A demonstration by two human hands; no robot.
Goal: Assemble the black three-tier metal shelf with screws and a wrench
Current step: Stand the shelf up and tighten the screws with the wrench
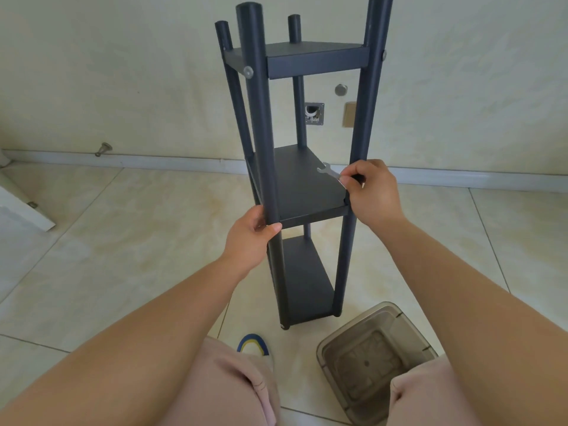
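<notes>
While shelf [302, 186] stands upright on beige floor tile [123, 241] near wall [123, 72], left hand [250, 238] grips front post [261, 133], right hand [373, 190] pinches wrench [328, 171].

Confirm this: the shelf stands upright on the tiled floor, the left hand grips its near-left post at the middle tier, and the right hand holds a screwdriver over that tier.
One detail is wrong. The head view shows the right hand pinching a small flat wrench, not a screwdriver, over the middle tier. The rest holds: the shelf stands upright on the tiled floor, and the left hand grips the near-left post at that tier.
</notes>
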